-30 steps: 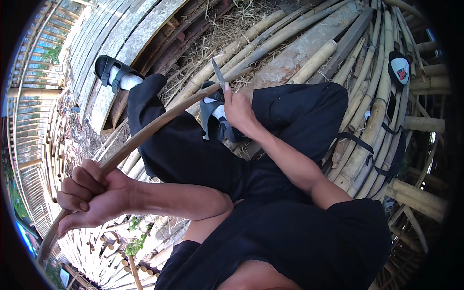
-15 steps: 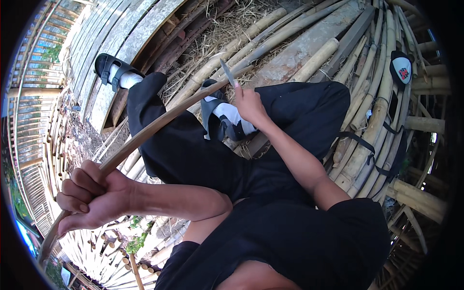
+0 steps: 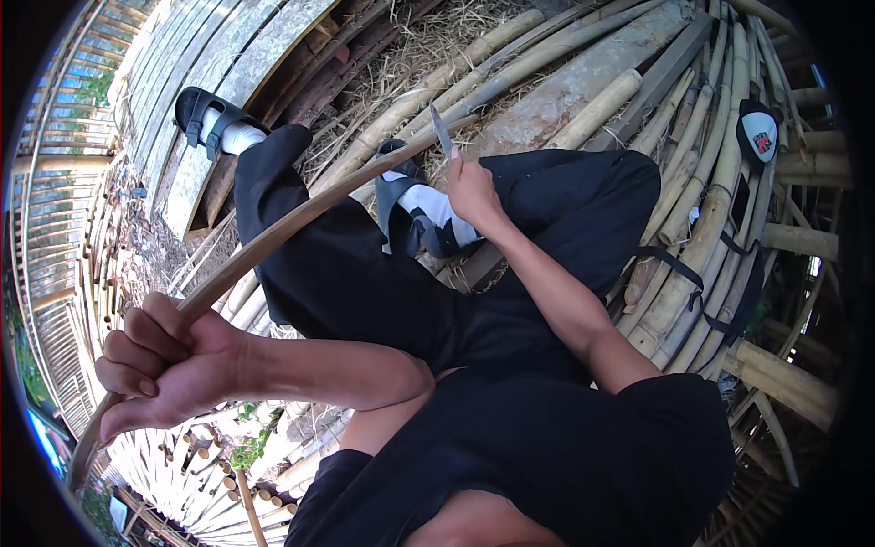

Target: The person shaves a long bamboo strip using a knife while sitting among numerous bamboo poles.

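Observation:
A long brown bamboo strip (image 3: 296, 217) runs slantwise from the lower left up past my crossed legs. Near its lower end my left hand (image 3: 173, 369) is closed round it, fingers wrapped over the top. My right hand (image 3: 473, 190) grips a knife (image 3: 441, 129) whose handle is hidden in my fist. The pale blade points up and crosses the strip close to its far end. Behind that far end, the strip lies over or very near my sandalled foot (image 3: 428, 210); I cannot tell whether they touch.
Bamboo poles (image 3: 702, 228) are stacked along the right, with a dark-and-white cap (image 3: 757, 132) and a black strap (image 3: 674, 263) on them. Weathered planks (image 3: 219, 64) lie at the upper left. Dry shavings (image 3: 437, 41) litter the ground. A bamboo fence (image 3: 56, 237) stands at the far left.
My left hand and the strip have shifted slightly left. The knife blade has moved a little up and right and stands more upright across the strip.

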Motion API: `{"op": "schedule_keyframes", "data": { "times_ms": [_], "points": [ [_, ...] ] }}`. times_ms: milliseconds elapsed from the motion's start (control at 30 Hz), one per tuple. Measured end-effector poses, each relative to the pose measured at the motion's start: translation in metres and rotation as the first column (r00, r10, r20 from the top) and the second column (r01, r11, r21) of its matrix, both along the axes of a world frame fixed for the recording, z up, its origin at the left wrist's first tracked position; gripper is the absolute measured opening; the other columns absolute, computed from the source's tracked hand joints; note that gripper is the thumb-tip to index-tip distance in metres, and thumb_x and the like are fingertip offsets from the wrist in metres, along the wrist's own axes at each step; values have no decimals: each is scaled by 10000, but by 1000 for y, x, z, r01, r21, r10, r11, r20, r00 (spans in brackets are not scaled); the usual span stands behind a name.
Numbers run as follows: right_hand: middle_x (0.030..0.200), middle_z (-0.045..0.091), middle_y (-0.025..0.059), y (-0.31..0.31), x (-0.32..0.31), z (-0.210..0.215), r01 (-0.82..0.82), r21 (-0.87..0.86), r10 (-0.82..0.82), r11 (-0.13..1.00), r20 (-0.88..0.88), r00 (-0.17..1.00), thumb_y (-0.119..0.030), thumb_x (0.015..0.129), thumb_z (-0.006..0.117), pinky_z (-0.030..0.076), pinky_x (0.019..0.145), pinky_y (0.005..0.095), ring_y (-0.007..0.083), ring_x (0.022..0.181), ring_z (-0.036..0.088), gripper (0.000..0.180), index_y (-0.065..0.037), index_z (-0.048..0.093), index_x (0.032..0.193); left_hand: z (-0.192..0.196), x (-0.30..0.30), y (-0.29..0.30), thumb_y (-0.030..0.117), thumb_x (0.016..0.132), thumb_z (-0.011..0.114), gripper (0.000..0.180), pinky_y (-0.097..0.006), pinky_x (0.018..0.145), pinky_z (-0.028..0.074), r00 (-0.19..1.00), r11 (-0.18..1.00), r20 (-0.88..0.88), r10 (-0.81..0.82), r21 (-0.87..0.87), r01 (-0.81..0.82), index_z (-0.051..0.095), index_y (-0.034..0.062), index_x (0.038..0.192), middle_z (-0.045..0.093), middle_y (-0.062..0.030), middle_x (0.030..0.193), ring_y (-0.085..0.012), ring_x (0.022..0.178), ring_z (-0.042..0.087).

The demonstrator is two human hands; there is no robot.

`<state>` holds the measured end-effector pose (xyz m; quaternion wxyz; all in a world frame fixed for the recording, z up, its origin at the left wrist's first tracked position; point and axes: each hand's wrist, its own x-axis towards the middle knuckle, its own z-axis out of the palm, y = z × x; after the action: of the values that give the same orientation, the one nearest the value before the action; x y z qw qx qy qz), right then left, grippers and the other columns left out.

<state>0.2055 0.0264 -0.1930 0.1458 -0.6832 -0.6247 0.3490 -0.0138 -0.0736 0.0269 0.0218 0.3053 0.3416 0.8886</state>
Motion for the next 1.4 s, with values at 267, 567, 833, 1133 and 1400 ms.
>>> {"op": "schedule_keyframes", "data": {
  "times_ms": [267,567,833,1133,1400],
  "points": [
    [782,583,309,7,-2,-5,-80,-131,72,988,-65,995,-377,958,307,428,747,529,481,825,562,558,65,610,804,-2,-6,-2,615,889,359,569,-205,388,83,997,996,4,-83,44,82,265,153,569,146,56,491,-49,419,93],
    [841,588,325,16,-3,-57,156,40,-154,987,-48,987,-386,956,301,419,811,545,497,887,547,576,71,619,805,11,14,16,622,912,257,575,-205,388,82,967,960,38,254,-128,-247,247,152,581,135,47,500,-63,431,79],
    [804,603,310,37,6,-73,213,-44,-211,976,45,977,-398,958,292,427,798,544,489,874,561,608,81,625,785,15,21,22,616,919,243,571,-208,379,92,942,934,83,325,-180,-307,258,151,588,140,42,497,-72,428,85],
    [790,575,342,-1,5,-40,-2,-52,1,999,-34,999,-360,952,290,427,791,545,494,832,562,579,81,618,770,17,19,17,627,912,235,586,-209,389,88,910,896,74,408,-223,-384,261,144,582,144,39,495,-77,431,86],
    [736,585,309,10,1,-59,121,68,-118,990,-43,992,-349,955,304,440,740,538,493,796,562,570,72,603,714,17,21,19,601,929,212,573,-211,388,93,934,921,51,354,-194,-339,253,148,581,145,38,494,-75,427,83]
  ]
}}
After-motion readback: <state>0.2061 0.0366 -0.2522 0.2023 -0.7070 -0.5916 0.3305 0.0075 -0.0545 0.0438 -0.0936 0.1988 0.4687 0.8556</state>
